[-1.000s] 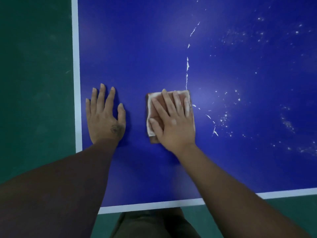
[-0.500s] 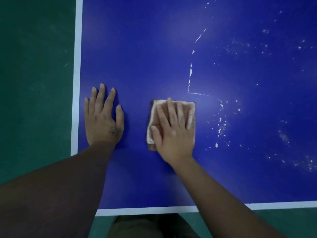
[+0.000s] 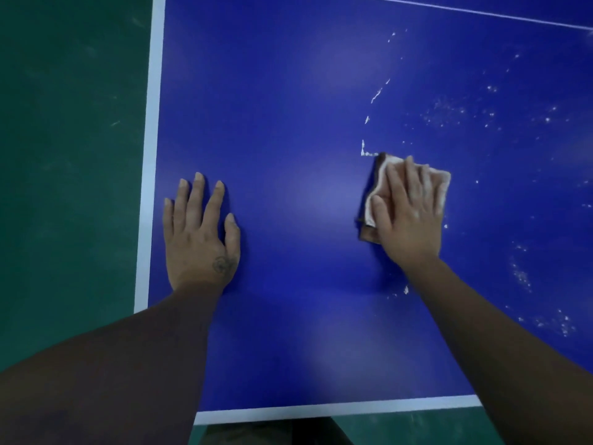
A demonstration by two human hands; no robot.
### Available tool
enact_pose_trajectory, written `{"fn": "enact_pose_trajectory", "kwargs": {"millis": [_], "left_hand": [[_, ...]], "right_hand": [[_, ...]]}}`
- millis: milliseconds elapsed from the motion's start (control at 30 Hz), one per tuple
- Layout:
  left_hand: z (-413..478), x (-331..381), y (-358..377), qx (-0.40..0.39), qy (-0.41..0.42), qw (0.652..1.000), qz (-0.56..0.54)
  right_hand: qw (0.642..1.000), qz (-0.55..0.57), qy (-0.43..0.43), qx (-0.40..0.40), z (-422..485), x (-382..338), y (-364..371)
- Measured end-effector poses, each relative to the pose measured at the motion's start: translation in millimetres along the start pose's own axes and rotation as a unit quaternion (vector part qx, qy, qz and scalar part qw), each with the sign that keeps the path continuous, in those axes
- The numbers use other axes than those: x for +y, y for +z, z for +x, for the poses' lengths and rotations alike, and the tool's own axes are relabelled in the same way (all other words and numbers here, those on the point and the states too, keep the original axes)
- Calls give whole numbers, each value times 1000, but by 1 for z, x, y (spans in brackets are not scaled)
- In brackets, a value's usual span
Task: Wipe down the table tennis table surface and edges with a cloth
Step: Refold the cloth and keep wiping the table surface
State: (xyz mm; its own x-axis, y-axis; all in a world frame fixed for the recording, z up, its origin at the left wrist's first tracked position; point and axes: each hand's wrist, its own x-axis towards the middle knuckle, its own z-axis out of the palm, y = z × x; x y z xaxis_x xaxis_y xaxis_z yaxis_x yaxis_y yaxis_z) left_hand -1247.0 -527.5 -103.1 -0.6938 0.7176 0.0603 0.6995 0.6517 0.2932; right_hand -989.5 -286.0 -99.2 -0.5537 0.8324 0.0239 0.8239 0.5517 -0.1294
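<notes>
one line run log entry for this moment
step: wiping table | right hand: presses cloth flat | left hand: flat on table | white residue: beyond and right of cloth

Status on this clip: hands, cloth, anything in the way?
Left hand flat on table, holding nothing. Right hand pressing cloth flat. White specks to cloth's right; nothing blocking.

The top of the table tennis table (image 3: 288, 123) is showing a smooth, slightly glossy finish, with chalky white flecks (image 3: 449, 114) clinging to it. The cloth (image 3: 439, 181) is looking like soft fabric, possibly terry, while the floor (image 3: 64, 155) is appearing matt and scuffed.
</notes>
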Motion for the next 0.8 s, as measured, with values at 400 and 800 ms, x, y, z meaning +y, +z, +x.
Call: {"fn": "enact_pose_trajectory", "kwargs": {"millis": [400, 800], "left_hand": [[2, -5, 0, -11, -1, 1000, 3], [2, -3, -1, -21, -3, 1000, 2]], "right_hand": [[999, 4, -52, 13, 5, -158, 23], [993, -8, 105, -45, 49, -30, -10]]}}
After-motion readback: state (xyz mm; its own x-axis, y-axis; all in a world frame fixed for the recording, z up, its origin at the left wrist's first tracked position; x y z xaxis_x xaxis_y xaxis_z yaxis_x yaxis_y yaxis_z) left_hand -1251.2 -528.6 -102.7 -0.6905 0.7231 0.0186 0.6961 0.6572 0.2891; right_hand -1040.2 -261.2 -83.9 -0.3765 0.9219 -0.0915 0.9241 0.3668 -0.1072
